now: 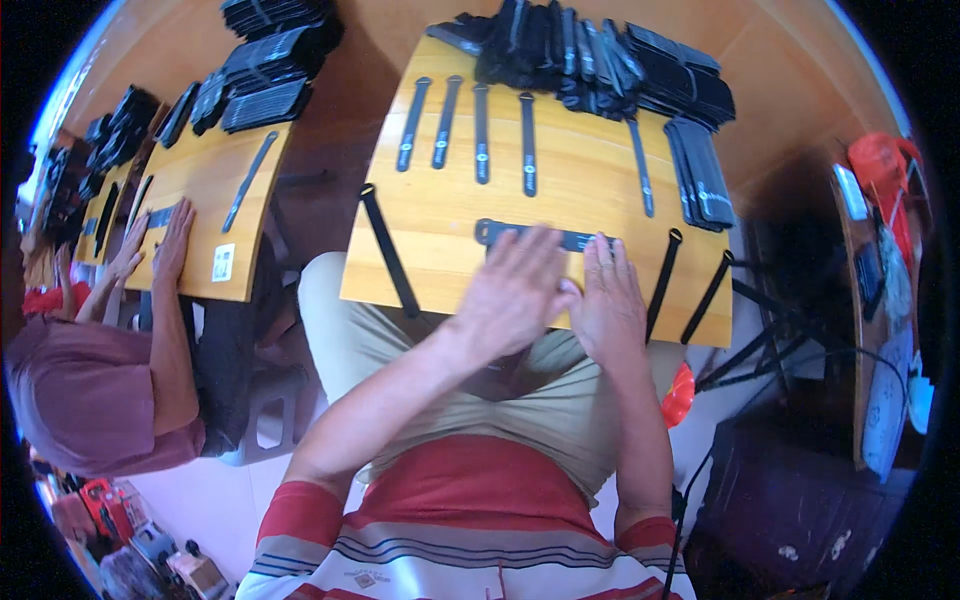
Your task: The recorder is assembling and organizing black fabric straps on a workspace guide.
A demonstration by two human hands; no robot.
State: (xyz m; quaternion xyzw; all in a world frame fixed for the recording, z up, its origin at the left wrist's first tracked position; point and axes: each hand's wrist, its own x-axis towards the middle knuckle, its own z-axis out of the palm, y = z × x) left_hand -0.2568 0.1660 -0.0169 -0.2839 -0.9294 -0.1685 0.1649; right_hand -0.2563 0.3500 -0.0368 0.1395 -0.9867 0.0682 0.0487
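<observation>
A dark grey strap (487,232) with a slotted end lies crosswise on the wooden table (450,260) in front of me. My left hand (515,285) is over its middle, fingers stretched out and slightly smeared by motion. The fingers of my right hand (607,295) lie flat on the strap's right end, the thumbs of both hands close together. Both hands cover parts of the strap. Several similar grey straps, one of them a strap with a triangular end (482,135), lie lengthwise beyond my hands.
Black straps hang over the near edge, including a left one (388,250) and a right one (665,285). Bundled straps (560,55) are heaped at the far edge; a stack (697,175) lies at right. On the left, a co-worker's hands (172,245) rest at another table (200,260).
</observation>
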